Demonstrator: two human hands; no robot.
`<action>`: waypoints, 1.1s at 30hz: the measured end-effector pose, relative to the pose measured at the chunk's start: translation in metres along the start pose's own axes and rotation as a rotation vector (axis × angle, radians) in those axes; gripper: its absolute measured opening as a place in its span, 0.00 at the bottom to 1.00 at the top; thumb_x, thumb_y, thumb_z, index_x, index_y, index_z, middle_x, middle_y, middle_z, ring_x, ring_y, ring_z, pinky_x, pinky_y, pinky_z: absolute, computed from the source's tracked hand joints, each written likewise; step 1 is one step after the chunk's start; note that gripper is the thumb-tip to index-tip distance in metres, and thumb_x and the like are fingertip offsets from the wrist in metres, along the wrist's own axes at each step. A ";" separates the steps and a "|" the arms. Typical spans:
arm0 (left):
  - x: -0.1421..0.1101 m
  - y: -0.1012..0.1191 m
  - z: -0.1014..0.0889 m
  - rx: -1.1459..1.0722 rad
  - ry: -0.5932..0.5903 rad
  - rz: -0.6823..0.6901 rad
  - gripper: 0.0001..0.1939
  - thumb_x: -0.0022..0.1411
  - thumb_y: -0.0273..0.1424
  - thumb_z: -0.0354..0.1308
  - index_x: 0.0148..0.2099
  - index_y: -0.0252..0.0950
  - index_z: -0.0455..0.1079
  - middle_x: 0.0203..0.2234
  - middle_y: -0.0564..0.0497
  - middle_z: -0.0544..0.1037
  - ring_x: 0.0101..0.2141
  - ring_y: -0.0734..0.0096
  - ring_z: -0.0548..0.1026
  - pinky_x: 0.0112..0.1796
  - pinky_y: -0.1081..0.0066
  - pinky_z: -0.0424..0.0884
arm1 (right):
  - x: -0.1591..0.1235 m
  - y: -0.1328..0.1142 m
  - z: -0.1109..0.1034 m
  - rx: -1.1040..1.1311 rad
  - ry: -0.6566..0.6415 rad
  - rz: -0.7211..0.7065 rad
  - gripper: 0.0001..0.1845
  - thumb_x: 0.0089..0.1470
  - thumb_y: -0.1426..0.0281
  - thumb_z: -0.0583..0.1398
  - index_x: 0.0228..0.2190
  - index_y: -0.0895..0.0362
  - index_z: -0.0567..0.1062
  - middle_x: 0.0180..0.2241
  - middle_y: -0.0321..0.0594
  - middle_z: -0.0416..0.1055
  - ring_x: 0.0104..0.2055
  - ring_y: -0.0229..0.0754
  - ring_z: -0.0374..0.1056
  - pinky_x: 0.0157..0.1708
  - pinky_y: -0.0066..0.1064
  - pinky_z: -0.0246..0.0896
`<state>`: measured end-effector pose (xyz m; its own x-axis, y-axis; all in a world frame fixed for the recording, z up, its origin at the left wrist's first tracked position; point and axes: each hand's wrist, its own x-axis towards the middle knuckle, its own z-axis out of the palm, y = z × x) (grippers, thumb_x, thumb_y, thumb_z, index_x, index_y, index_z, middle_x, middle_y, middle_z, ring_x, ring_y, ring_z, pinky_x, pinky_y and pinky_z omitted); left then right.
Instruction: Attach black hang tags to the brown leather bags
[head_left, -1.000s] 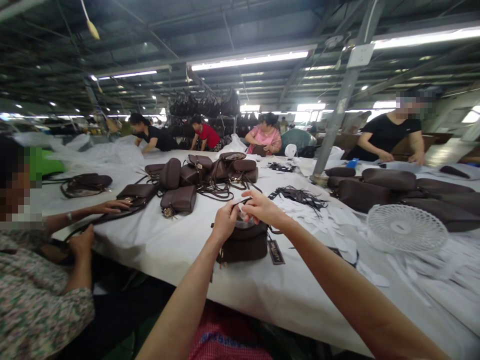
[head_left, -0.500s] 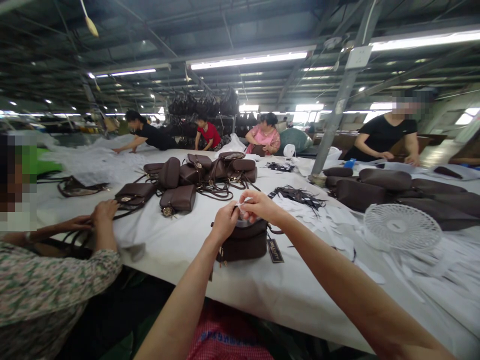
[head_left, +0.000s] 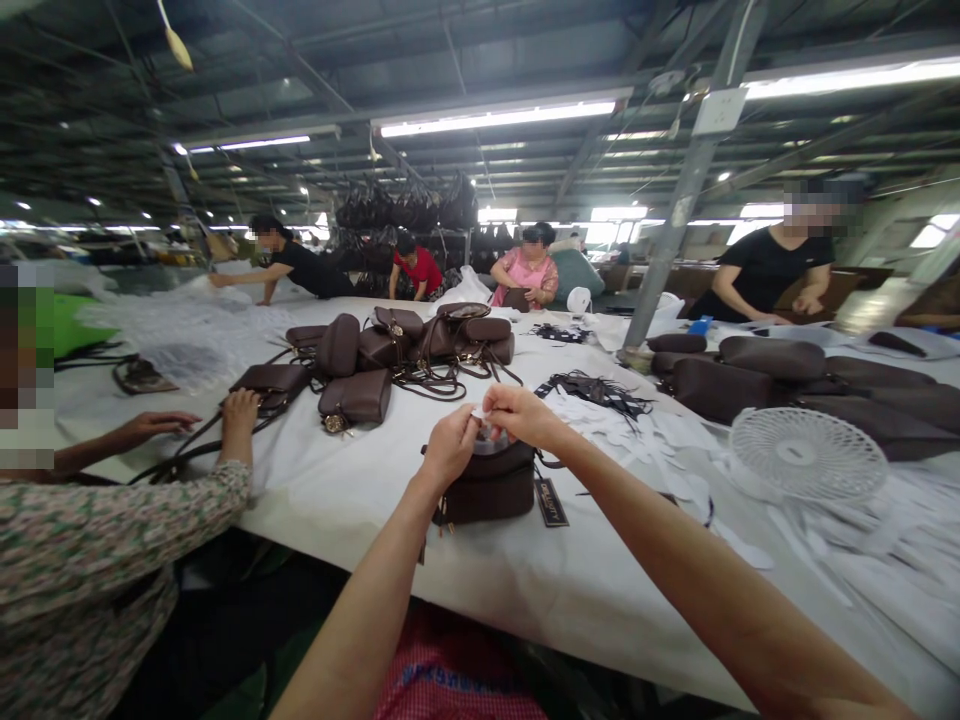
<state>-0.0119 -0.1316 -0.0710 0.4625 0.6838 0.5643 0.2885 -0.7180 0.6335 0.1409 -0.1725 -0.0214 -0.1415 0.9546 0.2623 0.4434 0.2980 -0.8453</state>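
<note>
A dark brown handbag stands upright in front of me on the white-covered table. A black hang tag with gold lettering lies at its right side. Above the bag's top, my left hand and my right hand meet, fingertips pinched close together. Between them shows a small piece of whitish, see-through material, too small to name surely. Both hands are closed on it. My fingers partly hide the bag's upper edge.
Several finished brown handbags are heaped beyond my hands. Black straps and white scraps lie to the right, near a white fan and more brown bags. At left, a co-worker's hand touches a bag. A metal post rises behind.
My hands stay over the bag, the right fingers drawn slightly closer in. The co-worker at left has shifted the nearer hand onto a bag and spread the other hand.
</note>
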 end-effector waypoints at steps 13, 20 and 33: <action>-0.002 0.004 -0.004 0.221 -0.094 0.088 0.13 0.68 0.30 0.40 0.41 0.38 0.67 0.33 0.49 0.76 0.33 0.68 0.73 0.37 0.71 0.66 | 0.000 -0.014 0.000 0.040 0.007 0.130 0.10 0.47 0.79 0.55 0.32 0.54 0.63 0.20 0.29 0.69 0.23 0.38 0.73 0.22 0.25 0.70; -0.003 0.004 0.000 0.377 -0.119 0.089 0.13 0.68 0.29 0.41 0.43 0.38 0.67 0.36 0.47 0.77 0.36 0.66 0.74 0.37 0.71 0.66 | 0.000 -0.025 -0.015 0.228 -0.162 0.327 0.09 0.55 0.66 0.59 0.37 0.57 0.68 0.26 0.42 0.75 0.32 0.45 0.76 0.33 0.33 0.74; 0.006 0.001 -0.020 0.088 -0.219 0.090 0.14 0.66 0.34 0.44 0.38 0.37 0.70 0.27 0.52 0.74 0.29 0.68 0.69 0.36 0.70 0.66 | 0.009 -0.055 -0.020 -1.011 0.135 -0.243 0.09 0.59 0.72 0.54 0.33 0.56 0.75 0.39 0.42 0.73 0.38 0.41 0.70 0.31 0.27 0.56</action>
<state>-0.0258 -0.1257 -0.0563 0.6571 0.5793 0.4823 0.3055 -0.7896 0.5321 0.1324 -0.1806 0.0369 -0.2537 0.8423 0.4756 0.9581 0.2865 0.0036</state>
